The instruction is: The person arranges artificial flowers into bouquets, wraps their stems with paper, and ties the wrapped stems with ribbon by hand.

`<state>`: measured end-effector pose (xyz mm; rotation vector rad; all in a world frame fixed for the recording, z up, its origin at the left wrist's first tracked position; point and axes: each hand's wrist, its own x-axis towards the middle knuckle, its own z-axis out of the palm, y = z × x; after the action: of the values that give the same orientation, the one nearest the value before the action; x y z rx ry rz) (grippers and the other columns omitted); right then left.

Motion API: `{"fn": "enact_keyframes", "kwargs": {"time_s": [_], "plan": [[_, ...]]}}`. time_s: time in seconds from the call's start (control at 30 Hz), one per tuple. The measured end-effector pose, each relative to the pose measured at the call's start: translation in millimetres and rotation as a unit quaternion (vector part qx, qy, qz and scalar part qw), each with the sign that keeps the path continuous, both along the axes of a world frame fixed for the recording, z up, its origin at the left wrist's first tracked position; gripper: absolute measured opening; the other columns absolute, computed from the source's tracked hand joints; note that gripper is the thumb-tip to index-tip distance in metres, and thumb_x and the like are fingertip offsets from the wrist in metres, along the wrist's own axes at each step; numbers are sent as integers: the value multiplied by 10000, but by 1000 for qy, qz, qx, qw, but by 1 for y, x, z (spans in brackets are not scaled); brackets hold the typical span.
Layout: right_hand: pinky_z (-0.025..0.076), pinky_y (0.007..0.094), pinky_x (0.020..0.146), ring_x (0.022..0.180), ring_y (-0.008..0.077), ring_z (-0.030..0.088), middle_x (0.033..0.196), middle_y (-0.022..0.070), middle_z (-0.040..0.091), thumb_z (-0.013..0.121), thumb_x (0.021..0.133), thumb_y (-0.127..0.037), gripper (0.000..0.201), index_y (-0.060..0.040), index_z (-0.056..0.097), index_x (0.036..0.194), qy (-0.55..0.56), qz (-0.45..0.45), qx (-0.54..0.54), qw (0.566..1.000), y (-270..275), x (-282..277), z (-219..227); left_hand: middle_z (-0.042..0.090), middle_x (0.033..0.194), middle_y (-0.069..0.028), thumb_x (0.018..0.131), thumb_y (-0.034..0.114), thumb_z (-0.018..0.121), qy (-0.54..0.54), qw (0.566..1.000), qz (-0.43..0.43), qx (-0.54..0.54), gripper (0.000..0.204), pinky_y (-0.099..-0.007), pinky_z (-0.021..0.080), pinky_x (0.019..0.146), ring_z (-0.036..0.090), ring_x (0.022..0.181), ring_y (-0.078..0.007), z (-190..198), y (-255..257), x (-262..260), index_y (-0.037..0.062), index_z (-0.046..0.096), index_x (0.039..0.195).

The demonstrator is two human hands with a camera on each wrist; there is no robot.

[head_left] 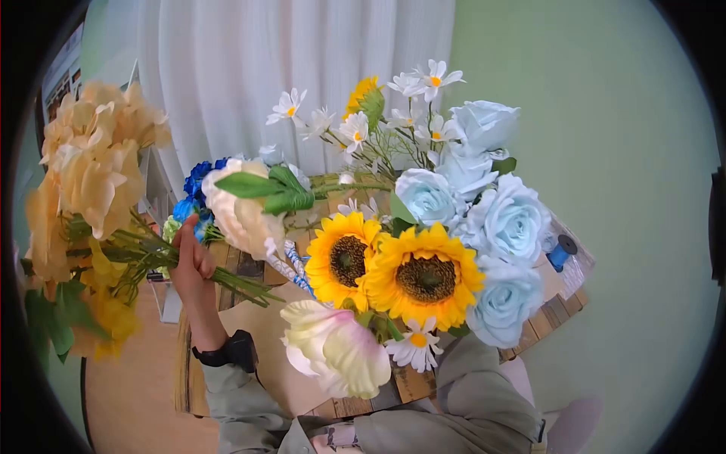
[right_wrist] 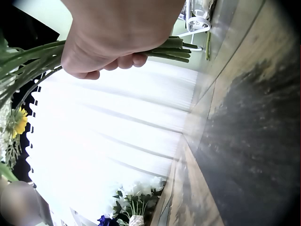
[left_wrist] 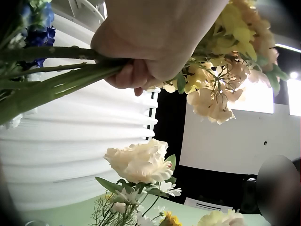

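Observation:
On the left, my left hand [head_left: 193, 261] grips the green stems [head_left: 242, 284] of a bunch of peach flowers [head_left: 106, 170] with yellow blooms [head_left: 113, 321] below. The bunch leans outward, its stem ends pointing towards the middle. In the right wrist view, my right hand [right_wrist: 120, 37] curls round another bundle of green stems [right_wrist: 171, 49]; in the head view, blooms hide that hand. The mixed bouquet there has sunflowers [head_left: 425, 278], pale blue roses [head_left: 518, 219], white daisies [head_left: 436, 79], a cream-pink bloom [head_left: 340, 349] and a large cream flower [head_left: 240, 212].
Beneath the bouquet is a wooden-plank table [head_left: 541, 325]. A blue spool [head_left: 560, 253] stands at its right side. Deep blue flowers [head_left: 200, 181] sit behind at the left. A white curtain [head_left: 227, 68] hangs at the back. White flowers [right_wrist: 136, 190] with wrapped stems show low in the right wrist view.

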<state>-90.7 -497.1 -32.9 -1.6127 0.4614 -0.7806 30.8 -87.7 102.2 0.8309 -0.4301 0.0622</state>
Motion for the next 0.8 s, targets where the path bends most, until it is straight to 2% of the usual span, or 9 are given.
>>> {"fn": "enact_keyframes", "kwargs": {"time_s": [0.17, 0.2, 0.27, 0.43, 0.57, 0.67, 0.73, 0.77, 0.8], "plan": [[344, 317, 586, 644, 166, 429, 729, 35, 489, 635, 819, -197, 167, -73, 531, 782, 66, 136, -57, 987, 75, 92, -10, 264, 507, 106, 930, 295, 546, 70, 997, 6, 33, 265, -202, 172, 377, 247, 398, -10, 4, -13, -12, 78, 620, 1062], [345, 320, 594, 656, 169, 431, 741, 38, 490, 635, 819, -202, 167, -73, 532, 790, 70, 200, -76, 974, 117, 131, -6, 282, 532, 109, 928, 281, 551, 63, 996, -6, 61, 171, -200, 183, 383, 265, 418, -12, 1, -9, -7, 118, 602, 913], [349, 325, 611, 680, 176, 434, 764, 44, 492, 634, 819, -210, 168, -74, 536, 806, 74, 293, -118, 946, 194, 183, 9, 299, 509, 98, 923, 249, 556, 18, 997, 8, 73, 262, -213, 185, 380, 260, 399, -21, -2, -9, -1, 28, 608, 1054], [359, 340, 653, 739, 193, 442, 822, 58, 498, 632, 819, -231, 181, -76, 544, 847, 81, 360, -210, 905, 266, 213, 38, 432, 481, 63, 906, 193, 584, -3, 994, 90, 59, 206, -194, 229, 372, 334, 377, -18, -17, -1, 22, 20, 655, 991], [366, 351, 686, 786, 207, 449, 868, 69, 503, 631, 819, -248, 198, -78, 550, 879, 109, 373, -275, 879, 270, 222, 26, 469, 519, 40, 901, 181, 591, -27, 967, 240, 75, 174, -231, 287, 398, 374, 407, -55, -75, -13, 68, 27, 668, 926], [372, 359, 711, 822, 217, 454, 903, 78, 506, 630, 819, -261, 214, -79, 555, 903, 125, 379, -327, 857, 276, 224, 28, 528, 601, 20, 896, 164, 595, -114, 932, 307, 156, 158, -234, 339, 475, 441, 505, -69, -185, 12, 80, 29, 672, 922], [376, 365, 728, 845, 224, 457, 926, 83, 509, 629, 819, -269, 225, -80, 559, 920, 134, 378, -367, 839, 271, 216, 26, 568, 656, 7, 892, 153, 598, -168, 899, 349, 203, 148, -237, 374, 527, 486, 571, -78, -222, 6, 112, 30, 675, 920], [378, 368, 737, 857, 227, 458, 938, 86, 510, 629, 819, -273, 232, -80, 560, 928, 139, 374, -384, 833, 270, 208, 31, 588, 683, 0, 891, 147, 599, -196, 881, 365, 229, 143, -238, 391, 553, 508, 603, -83, -179, -18, 167, 30, 677, 919], [379, 371, 745, 869, 230, 460, 949, 89, 511, 629, 819, -277, 238, -81, 562, 936, 147, 367, -399, 827, 269, 204, 32, 608, 711, -6, 889, 142, 600, -223, 862, 377, 255, 138, -240, 408, 578, 530, 636, -87, -213, -16, 169, 31, 678, 918]]}}
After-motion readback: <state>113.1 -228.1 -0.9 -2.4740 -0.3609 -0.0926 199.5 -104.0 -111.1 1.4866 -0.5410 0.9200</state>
